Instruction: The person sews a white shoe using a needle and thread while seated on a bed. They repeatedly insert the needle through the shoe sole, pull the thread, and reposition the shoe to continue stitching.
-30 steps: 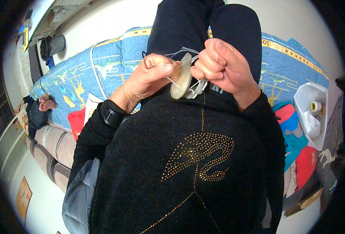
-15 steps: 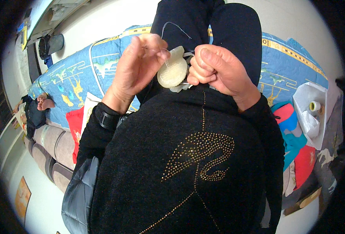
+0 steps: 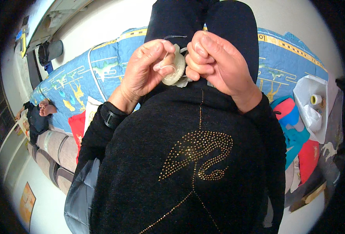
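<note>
Over my lap, between my two hands, is a cream round piece with a ridged rim; its material cannot be made out for sure. Its left side is partly covered by the fingers of my left hand. That hand is curled, with a thin white thread looped about its fingertips. A loose end of pale thread sticks out above the piece. At the piece's right edge, my right hand is closed in a fist, thumb on top. White strands run from the piece into this fist, and what lies inside is hidden.
A blue patterned quilt lies under and beside my legs. At right are a white tray-like container with a small roll, teal cloth and a red cushion. Another person's foot shows at far left.
My left hand has turned inward and its fingers have curled, coming closer to the cream piece. The piece is now seen more edge-on. My right fist has risen slightly, still closed.
</note>
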A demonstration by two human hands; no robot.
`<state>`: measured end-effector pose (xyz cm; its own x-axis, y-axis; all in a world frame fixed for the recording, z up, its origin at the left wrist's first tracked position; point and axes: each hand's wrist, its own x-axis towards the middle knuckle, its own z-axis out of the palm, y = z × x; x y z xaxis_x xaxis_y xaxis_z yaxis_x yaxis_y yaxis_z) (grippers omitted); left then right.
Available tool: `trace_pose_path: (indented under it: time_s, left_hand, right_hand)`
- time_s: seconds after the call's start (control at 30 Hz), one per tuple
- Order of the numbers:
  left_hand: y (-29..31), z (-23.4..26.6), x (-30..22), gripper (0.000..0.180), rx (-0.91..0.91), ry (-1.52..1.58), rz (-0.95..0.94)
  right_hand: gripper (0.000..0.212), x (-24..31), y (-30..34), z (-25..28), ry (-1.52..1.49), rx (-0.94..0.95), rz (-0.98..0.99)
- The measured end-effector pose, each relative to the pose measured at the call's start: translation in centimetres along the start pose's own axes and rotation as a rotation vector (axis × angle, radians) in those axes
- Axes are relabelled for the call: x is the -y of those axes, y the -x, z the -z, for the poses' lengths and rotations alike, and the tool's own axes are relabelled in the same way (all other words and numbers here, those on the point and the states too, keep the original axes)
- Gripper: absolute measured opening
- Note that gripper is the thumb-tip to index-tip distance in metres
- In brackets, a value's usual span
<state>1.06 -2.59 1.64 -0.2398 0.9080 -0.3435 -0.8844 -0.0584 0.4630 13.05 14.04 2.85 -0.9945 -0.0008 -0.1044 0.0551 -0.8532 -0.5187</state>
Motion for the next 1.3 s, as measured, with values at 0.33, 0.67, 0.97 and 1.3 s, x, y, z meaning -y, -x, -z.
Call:
trace_pose_path:
  time_s: [0.33, 0.67, 0.97, 1.3]
  left_hand:
    - [-1.6, 0.3, -1.5, 0.033, -0.126, 0.063, 0.05]
    - [-0.7, -1.0, -1.6, 0.029, -0.156, -0.117, 0.051]
    - [-0.6, -1.8, -2.0, 0.029, -0.104, -0.166, 0.037]
    - [-0.2, -2.2, -1.9, 0.029, -0.104, -0.261, 0.095]
  right_hand:
    - [0.026, 1.2, -2.6, -1.7, 0.361, -0.165, 0.0]
    - [0.027, 1.4, -1.3, -1.9, 0.384, -0.272, -0.161]
    - [0.026, 1.2, -0.8, -0.6, 0.202, -0.209, -0.1]
    - [0.023, 1.0, 0.4, -1.1, 0.119, -0.214, -0.085]
